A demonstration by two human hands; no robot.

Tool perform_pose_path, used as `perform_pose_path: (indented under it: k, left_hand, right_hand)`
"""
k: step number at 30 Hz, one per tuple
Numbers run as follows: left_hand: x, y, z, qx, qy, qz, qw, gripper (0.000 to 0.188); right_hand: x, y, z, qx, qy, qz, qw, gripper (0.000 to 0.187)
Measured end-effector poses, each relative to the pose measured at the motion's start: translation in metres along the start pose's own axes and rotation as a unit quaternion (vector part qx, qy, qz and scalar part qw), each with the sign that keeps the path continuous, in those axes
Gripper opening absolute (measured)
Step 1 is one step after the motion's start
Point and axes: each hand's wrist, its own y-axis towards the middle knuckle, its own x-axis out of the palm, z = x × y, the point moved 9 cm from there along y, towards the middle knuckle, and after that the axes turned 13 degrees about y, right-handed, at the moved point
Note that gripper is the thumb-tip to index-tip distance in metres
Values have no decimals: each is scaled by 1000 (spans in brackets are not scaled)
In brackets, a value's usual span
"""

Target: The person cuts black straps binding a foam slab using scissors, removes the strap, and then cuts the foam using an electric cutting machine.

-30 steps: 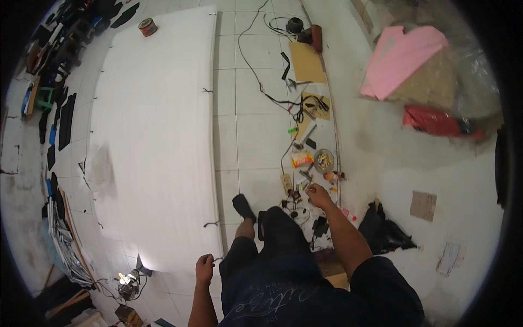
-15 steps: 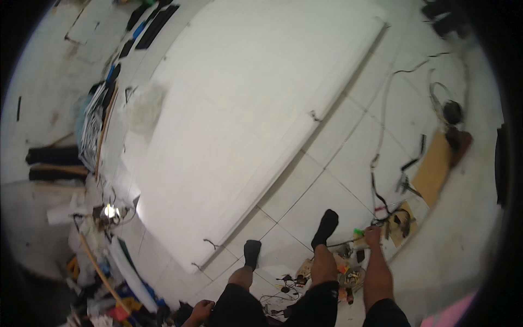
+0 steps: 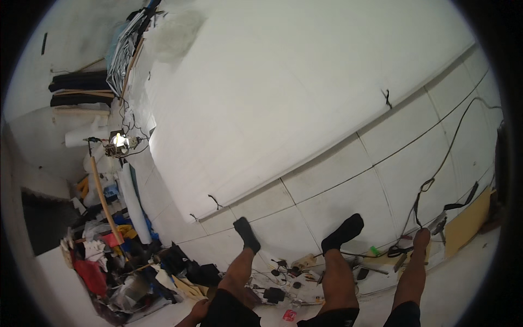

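My right hand (image 3: 421, 238) reaches down to the floor at the lower right, its fingers looking closed. A dark cord (image 3: 418, 210) runs down to it, and what it grips is too small to make out. Just left of it lie a coil of black cord (image 3: 397, 251) and a small bright green piece (image 3: 374, 250). To its right lies a grey metal tool (image 3: 437, 224). My left hand (image 3: 200, 309) is low beside my left thigh, its fingers too indistinct to read.
A large white panel (image 3: 283, 103) with black ties on its edge covers much of the floor ahead. A lit lamp (image 3: 120, 143) stands left of it, above a heap of mixed scraps (image 3: 120, 272). Small parts (image 3: 294, 278) lie between my legs. A tan board (image 3: 467, 223) rests far right.
The view has turned, and the panel now lies more across it. My right hand has moved right, away from the green piece, to the end of the cord. My left hand stays by my thigh.
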Motion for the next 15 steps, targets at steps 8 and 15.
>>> perform_pose_path:
  k: [8, 15]
  left_hand:
    - [-67, -27, -31, 191, 74, 162, 965, 34]
    - [-187, -159, 78, 653, -148, 185, 720, 42]
  right_hand:
    - [-157, -161, -280, -3, 346, 81, 935, 16]
    - [-250, -514, -687, -398, 179, -309, 845, 22]
